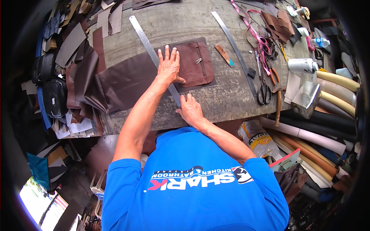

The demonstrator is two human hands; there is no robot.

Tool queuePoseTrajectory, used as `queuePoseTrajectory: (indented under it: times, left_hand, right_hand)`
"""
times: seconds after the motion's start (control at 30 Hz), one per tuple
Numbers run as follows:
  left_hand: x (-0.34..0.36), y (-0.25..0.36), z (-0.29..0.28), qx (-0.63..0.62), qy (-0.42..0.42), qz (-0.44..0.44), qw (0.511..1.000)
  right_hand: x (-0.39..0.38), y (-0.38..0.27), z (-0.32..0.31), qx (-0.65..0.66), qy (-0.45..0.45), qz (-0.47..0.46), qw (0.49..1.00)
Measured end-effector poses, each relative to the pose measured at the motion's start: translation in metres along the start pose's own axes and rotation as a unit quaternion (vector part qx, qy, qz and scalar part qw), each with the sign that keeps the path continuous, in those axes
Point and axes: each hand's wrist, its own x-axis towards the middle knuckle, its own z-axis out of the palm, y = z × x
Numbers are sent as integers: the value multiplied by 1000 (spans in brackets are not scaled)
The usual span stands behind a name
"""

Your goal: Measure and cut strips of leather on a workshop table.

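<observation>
My left hand (169, 66) lies flat with fingers spread, pressing on a brown leather panel (189, 75) and the edge of a long metal ruler (144, 38). The panel has rounded corners and a short zipper (201, 61) with a silver pull. It rests on a long dark brown sheet (127, 79) that spreads leftward. The ruler runs slantwise across the sheet along the panel's left side, partly under my left hand. At the ruler's near end, my right hand (191, 110) has its fingers and thumb around the tip.
Right of the panel lie a wooden-handled blade (224, 55), a second metal ruler (233, 42), black scissors (264, 93), orange-handled pliers (274, 76) and a hammer (278, 104). Leather scraps (71, 44) and black cases (54, 96) crowd the left. Material rolls (308, 134) stack at right.
</observation>
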Motion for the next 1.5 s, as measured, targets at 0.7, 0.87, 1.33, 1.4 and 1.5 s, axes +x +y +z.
queuePoseTrajectory:
  times: [0.7,0.87,1.33,1.4,1.5]
  left_hand:
    - [15,13,-2,71,-30,2,997]
    - [14,7,7,43,-16,-10,999]
    - [-6,-25,53,-156,177,21,971]
    - [-10,-37,67,-169,231,32,957]
    - [-22,-60,76,-192,271,26,943]
  right_hand:
    - [-60,-17,64,311,235,160,907]
    - [-33,-6,25,13,293,88,952]
    - [147,51,-61,-64,-40,-81,994]
    - [148,51,-61,-74,-34,-80,993]
    - [150,50,-63,-91,-54,-75,992]
